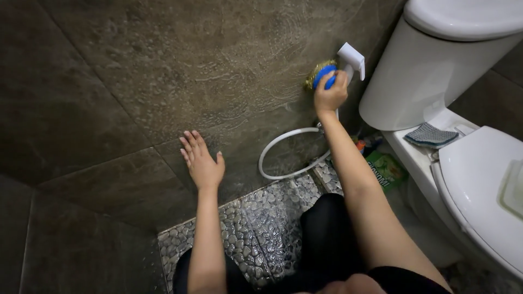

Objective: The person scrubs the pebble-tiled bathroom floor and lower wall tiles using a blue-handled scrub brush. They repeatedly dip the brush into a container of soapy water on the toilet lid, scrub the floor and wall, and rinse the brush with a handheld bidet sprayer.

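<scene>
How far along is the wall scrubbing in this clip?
Soapy swirl marks already cover the middle of the dark tiled wall. In hand: the right hand presses a blue-handled gold scourer beside the white wall bracket, while the left hand braces flat on the tile. The far-left tiles show little suds; nothing looks rinsed.

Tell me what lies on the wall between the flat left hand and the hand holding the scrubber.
Head view: only soapy wet wall tile between left hand and right hand gripping the scrubber.
</scene>
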